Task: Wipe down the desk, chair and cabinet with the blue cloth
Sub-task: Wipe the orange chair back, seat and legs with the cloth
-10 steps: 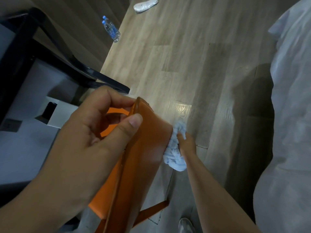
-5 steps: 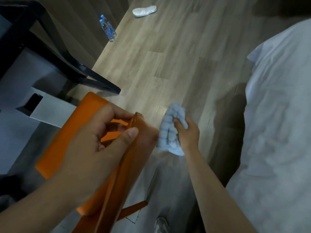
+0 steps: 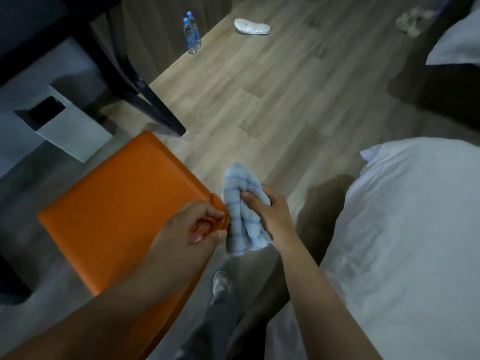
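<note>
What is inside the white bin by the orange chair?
Only a black opening shows at the top of the white bin, just beyond the orange chair. Anything lying inside is hidden by the dark and by the bin's walls.

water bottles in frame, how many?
2. Both stand upright on the wood floor at the top of the view, side by side: the nearer bottle and the farther bottle just behind it. Others may be hidden out of sight.
</note>
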Motion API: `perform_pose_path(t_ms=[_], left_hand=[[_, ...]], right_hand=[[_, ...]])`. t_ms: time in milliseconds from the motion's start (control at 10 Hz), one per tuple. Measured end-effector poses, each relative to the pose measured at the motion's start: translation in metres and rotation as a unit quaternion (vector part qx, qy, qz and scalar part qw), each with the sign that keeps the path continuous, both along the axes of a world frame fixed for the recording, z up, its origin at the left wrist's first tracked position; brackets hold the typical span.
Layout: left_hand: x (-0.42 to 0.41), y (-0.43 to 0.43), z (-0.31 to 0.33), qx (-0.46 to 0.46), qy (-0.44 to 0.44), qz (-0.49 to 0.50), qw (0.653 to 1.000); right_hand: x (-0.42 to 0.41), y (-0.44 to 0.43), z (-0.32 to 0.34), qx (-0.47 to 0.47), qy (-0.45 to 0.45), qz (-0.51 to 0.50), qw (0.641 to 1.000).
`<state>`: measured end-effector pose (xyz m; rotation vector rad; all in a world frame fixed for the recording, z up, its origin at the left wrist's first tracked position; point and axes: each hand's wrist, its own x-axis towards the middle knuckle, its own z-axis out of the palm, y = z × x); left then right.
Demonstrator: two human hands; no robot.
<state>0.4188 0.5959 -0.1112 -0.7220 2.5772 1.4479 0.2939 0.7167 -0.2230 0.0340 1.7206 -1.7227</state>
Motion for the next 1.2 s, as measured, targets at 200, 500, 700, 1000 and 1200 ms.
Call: perform_pose_path(t_ms=[200,500,700,1000,1200], left_hand=[[-0.015,-0.026,-0.004,0.106,-0.071,0.008,0.992],[-0.044,-0.071,-0.062,0.048,-0.14,0.12,0.982],[-0.039,-0.085,-0.113,0.006,-0.186,0.145,0.972],[-0.031,-0.098,-0.156,-0.005,-0.227,0.224,0.948],[-0.026,-0.1,-0.161,0.023,-0.227,0.236,0.945]], right_hand=[[-0.021,-0.034,-0.011,0.048,-0.005,0.092,0.995],[-0.046,-0.066,-0.089,0.116,0.101,0.191,0.969],[-0.068,-0.09,-0.148,0.088,-0.026,0.176,0.98],[-0.105,-0.122,-0.182,0.288,0.22,0.272,0.892],[-0.136,-0.138,-0.139,0.127,0.321,0.443,0.827]])
